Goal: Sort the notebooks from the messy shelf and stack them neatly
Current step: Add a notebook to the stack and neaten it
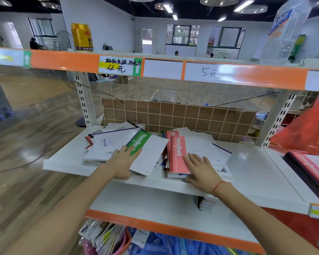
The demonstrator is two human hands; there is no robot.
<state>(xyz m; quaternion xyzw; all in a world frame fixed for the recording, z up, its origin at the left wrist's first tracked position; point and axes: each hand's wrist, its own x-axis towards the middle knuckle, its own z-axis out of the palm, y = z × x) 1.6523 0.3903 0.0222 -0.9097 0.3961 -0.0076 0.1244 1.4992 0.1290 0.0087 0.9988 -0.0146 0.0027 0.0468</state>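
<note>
Notebooks strewn mid-shelf in two heaps. Left hand, fingers spread flat, on green-spined cover at 10 o'clock; right hand, likewise flat, beside red one. Best squared edgewise before lifting.

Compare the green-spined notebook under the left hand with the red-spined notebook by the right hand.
The green-spined notebook tops the left pile, lying askew, its corner reaching toward the shelf's front edge; the red-spined notebook tops the right pile, lying nearly straight. The left hand rests flat on the green one; the right hand lies mostly beside the red spine, on the white cover. Both spines read "NoteBook" in white.
</note>
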